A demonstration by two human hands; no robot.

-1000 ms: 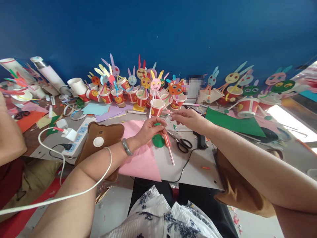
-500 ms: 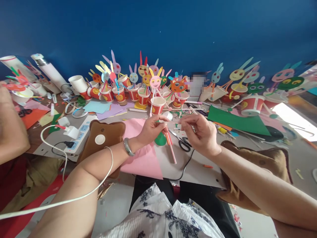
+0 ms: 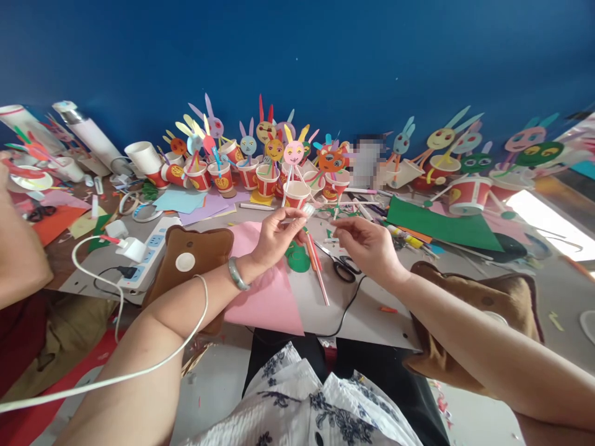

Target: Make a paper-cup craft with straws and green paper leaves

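My left hand (image 3: pixel 279 234) pinches a small white roll (image 3: pixel 307 211), which looks like tape, between thumb and fingertips above the table. To its right, my right hand (image 3: pixel 367 244) has its fingertips pressed together on something too small to make out. The hands are apart. Beneath and between them lie a green paper piece (image 3: pixel 298 259), red and white straws (image 3: pixel 320 275) and black-handled scissors (image 3: pixel 344 269). Behind the hands, a pink rabbit face (image 3: pixel 294 153) rises from a red and white paper cup (image 3: pixel 296 194).
Paper-cup figures (image 3: pixel 222 178) line the blue wall. Pink paper (image 3: pixel 260 297) lies under my left forearm, beside a brown cushion (image 3: pixel 186 263) and a power strip (image 3: pixel 151 251). A white cable crosses my left arm. Another person's arm (image 3: pixel 21 248) is at the far left.
My left hand has turned slightly, bringing the white roll lower and to the left. My right hand has shifted a little left and its fingers have tilted. The view has moved slightly.
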